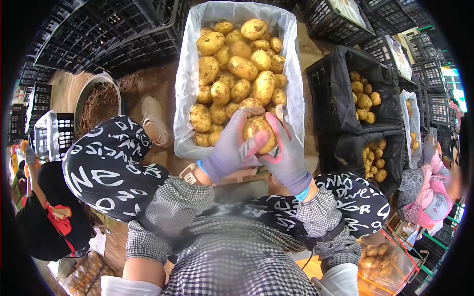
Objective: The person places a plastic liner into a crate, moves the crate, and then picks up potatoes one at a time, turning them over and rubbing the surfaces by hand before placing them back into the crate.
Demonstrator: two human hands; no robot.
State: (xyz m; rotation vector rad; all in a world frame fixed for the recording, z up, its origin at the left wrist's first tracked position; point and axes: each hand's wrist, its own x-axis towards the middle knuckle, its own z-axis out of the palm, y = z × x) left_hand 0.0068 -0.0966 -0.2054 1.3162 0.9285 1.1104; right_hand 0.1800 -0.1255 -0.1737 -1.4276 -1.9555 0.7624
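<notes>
A large dirt-specked potato (260, 129) is held between my two gloved hands, over the near end of a crate (291, 79) lined with clear plastic. My left hand (228, 147) wraps the potato's left side, its thumb across the front. Against the right side press the fingers of my right hand (287, 155). A short flat strip (279, 112) sticks up beside the right fingers; what it is I cannot tell. Both gloves are grey with pink fingers. Beneath and beyond the hands, many yellow potatoes (242, 68) fill the lined crate.
Black-lined crates (340, 129) with potatoes stand on the right. A round tub (118, 93) of dry debris is at left, near a shoe (152, 112). Black crates (113, 29) stack along the back left. Other people (49, 212) work at left and right (429, 192).
</notes>
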